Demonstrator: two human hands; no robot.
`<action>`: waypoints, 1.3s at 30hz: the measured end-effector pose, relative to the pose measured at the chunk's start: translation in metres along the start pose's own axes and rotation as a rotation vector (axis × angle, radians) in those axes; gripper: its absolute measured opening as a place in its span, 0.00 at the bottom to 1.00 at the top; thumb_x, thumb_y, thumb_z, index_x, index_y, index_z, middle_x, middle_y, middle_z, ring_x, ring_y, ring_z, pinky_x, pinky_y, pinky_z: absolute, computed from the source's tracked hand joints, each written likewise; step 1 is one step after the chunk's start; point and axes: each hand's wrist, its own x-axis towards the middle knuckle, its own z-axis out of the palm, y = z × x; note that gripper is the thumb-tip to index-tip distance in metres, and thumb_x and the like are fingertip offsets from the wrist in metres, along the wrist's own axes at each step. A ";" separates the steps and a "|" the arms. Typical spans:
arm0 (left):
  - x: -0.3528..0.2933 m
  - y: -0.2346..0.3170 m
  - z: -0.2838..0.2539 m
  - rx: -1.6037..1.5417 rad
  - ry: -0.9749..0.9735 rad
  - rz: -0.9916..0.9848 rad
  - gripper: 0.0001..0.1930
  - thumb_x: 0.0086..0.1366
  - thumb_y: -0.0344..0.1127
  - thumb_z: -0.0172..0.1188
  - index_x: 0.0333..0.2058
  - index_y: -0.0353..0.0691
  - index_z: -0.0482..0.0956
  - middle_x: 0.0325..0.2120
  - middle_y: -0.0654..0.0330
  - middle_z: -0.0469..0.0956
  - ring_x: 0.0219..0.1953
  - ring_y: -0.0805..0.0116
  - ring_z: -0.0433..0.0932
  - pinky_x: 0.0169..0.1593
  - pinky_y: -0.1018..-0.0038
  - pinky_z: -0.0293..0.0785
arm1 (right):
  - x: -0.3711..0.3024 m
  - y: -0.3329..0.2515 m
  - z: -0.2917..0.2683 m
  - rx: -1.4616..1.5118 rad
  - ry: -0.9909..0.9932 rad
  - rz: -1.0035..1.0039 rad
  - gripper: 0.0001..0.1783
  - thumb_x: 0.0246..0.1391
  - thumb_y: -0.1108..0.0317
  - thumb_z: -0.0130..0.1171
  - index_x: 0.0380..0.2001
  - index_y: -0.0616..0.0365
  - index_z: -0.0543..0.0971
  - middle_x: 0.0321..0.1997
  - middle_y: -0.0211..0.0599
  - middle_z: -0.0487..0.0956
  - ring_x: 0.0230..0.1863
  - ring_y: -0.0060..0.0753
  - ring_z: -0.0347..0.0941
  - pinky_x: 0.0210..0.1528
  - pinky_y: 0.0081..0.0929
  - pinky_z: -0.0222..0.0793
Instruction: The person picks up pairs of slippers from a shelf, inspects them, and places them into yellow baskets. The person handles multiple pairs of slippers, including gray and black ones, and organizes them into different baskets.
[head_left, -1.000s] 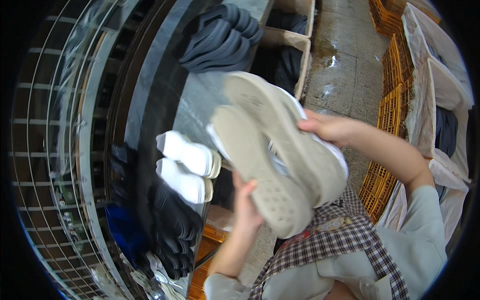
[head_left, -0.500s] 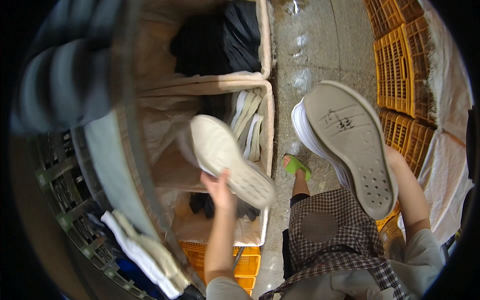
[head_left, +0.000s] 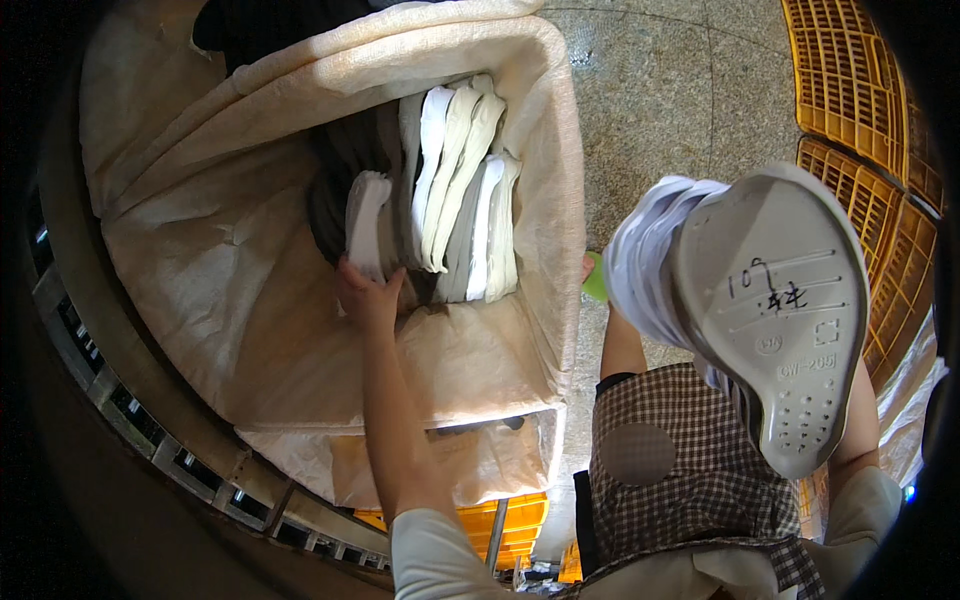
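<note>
I have the left hand (head_left: 368, 292) down inside the cloth-lined bin (head_left: 555, 150), its fingers closed around the lower end of a white sole (head_left: 364, 218) that stands on edge just beside the row already packed there. That row of white soles (head_left: 462, 190) stands upright, filling the right-hand part of the bin and leaning against its wall, with darker pieces hidden in shadow to the left of it. The right hand is hidden behind the stack of soles (head_left: 765, 300) held up close to the camera, so I cannot tell how its fingers sit; the stack shows a grey underside facing me and white layers fanned out behind it. I judge the packing part done: one row stands in place, one sole is being seated, and the whole stack on the right has yet to go in. There looks to be room left in the bin's darker half. Yellow crates (head_left: 850, 90) stand on the stone floor (head_left: 660, 90) beyond
</note>
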 end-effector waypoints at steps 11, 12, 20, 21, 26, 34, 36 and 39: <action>0.033 0.006 -0.026 -0.148 -0.504 -0.196 0.49 0.48 0.50 0.69 0.61 0.32 0.52 0.55 0.41 0.66 0.55 0.50 0.68 0.56 0.63 0.65 | -0.001 0.007 0.013 -0.037 -0.136 -0.011 0.53 0.40 0.41 0.64 0.60 0.69 0.59 0.58 0.46 0.66 0.55 0.35 0.63 0.57 0.33 0.61; 0.034 0.003 -0.030 -0.181 -0.510 -0.156 0.49 0.48 0.51 0.68 0.62 0.32 0.51 0.55 0.41 0.65 0.56 0.50 0.68 0.56 0.63 0.65 | -0.002 0.002 0.015 -0.054 -0.172 -0.021 0.53 0.40 0.41 0.64 0.60 0.69 0.59 0.58 0.46 0.66 0.55 0.35 0.63 0.57 0.33 0.61; 0.040 0.091 -0.097 -0.142 -0.158 -0.074 0.50 0.51 0.46 0.66 0.64 0.33 0.44 0.63 0.40 0.51 0.67 0.49 0.48 0.66 0.60 0.47 | 0.015 -0.081 0.040 -0.370 -0.755 -0.261 0.58 0.40 0.36 0.62 0.62 0.70 0.53 0.62 0.49 0.60 0.60 0.38 0.58 0.62 0.33 0.54; 0.024 0.116 -0.120 -0.512 -0.170 -0.076 0.51 0.50 0.46 0.66 0.65 0.35 0.43 0.65 0.45 0.49 0.67 0.53 0.47 0.67 0.61 0.44 | 0.013 -0.087 0.046 -0.360 -0.804 -0.206 0.57 0.41 0.38 0.62 0.62 0.70 0.52 0.61 0.49 0.61 0.60 0.38 0.58 0.62 0.32 0.54; -0.006 0.234 -0.203 -0.812 -1.100 0.686 0.54 0.40 0.45 0.74 0.64 0.36 0.52 0.60 0.42 0.59 0.62 0.50 0.59 0.66 0.64 0.52 | 0.001 -0.085 0.078 -0.600 -0.967 -0.146 0.46 0.50 0.49 0.56 0.61 0.70 0.53 0.55 0.50 0.67 0.58 0.39 0.62 0.61 0.30 0.55; -0.105 0.265 -0.200 -0.893 -1.692 0.293 0.41 0.52 0.35 0.66 0.62 0.38 0.55 0.55 0.46 0.65 0.57 0.57 0.65 0.60 0.68 0.61 | -0.033 -0.098 0.097 -0.800 -1.158 -0.008 0.38 0.56 0.47 0.50 0.56 0.72 0.61 0.52 0.52 0.70 0.53 0.39 0.67 0.57 0.30 0.60; -0.134 0.230 -0.222 -0.914 -1.411 0.138 0.37 0.54 0.36 0.67 0.60 0.40 0.59 0.56 0.49 0.65 0.57 0.58 0.65 0.61 0.66 0.60 | -0.038 -0.124 0.080 -0.866 -0.755 -0.228 0.34 0.57 0.50 0.51 0.57 0.67 0.62 0.49 0.46 0.71 0.51 0.36 0.68 0.55 0.30 0.62; -0.152 0.169 -0.266 -1.190 -0.813 -0.318 0.36 0.54 0.36 0.66 0.60 0.38 0.59 0.56 0.53 0.65 0.58 0.57 0.64 0.61 0.63 0.62 | -0.040 -0.141 0.066 -0.090 -0.277 -0.688 0.21 0.58 0.63 0.52 0.53 0.60 0.67 0.47 0.40 0.72 0.49 0.32 0.70 0.54 0.30 0.64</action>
